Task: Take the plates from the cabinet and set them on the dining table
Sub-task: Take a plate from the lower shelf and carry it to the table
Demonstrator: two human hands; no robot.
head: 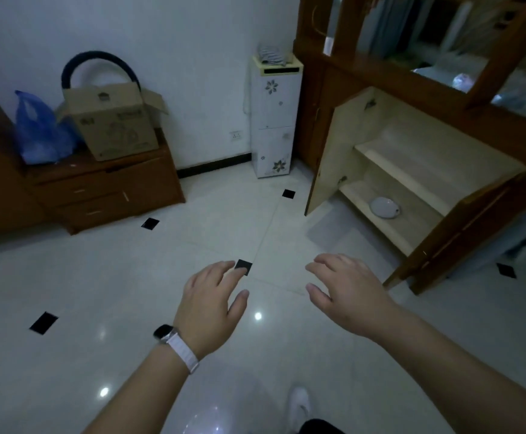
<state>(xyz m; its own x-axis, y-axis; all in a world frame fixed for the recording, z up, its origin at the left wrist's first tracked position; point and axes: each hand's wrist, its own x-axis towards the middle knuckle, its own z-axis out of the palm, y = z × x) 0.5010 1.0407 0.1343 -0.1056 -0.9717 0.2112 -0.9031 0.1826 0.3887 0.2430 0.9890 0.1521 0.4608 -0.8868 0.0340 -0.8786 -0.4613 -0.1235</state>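
My left hand (213, 303) and right hand (344, 296) hang loose-fingered, holding nothing, above the floor (130, 292); one plate (384, 207) sits in the open cabinet (327, 161).

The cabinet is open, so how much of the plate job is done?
Done: the cabinet door stands open. In hand: nothing; the left hand and right hand are open and empty, out over the floor. Left: one plate lies on the bottom shelf, not yet picked up. The dining table is out of view, so I cannot tell whether any plates are already there.
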